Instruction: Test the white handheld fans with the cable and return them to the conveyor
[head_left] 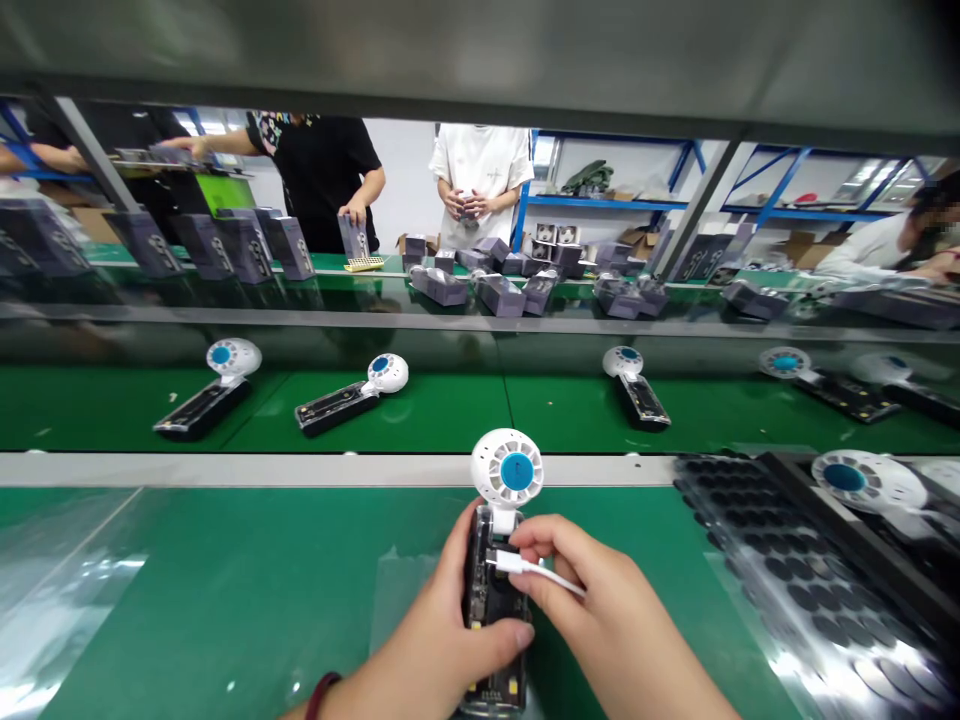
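A handheld fan with a white round head and blue centre [507,468] stands in front of me, its clear-and-black body showing a circuit board. My left hand [469,630] wraps round that body, thumb across its front. Between thumb and fingers my right hand [574,575] pinches a white USB cable [517,565]. The cable's metal plug lies over the upper part of the fan's body and points left. Whether the plug touches the fan I cannot tell.
Similar fans [343,400] lie along the green conveyor belt [450,410] ahead. At right are a sheet of black round pads [802,560] and more fans [870,480]. Beyond the belt, purple boxes [502,295] line another bench, where several people work.
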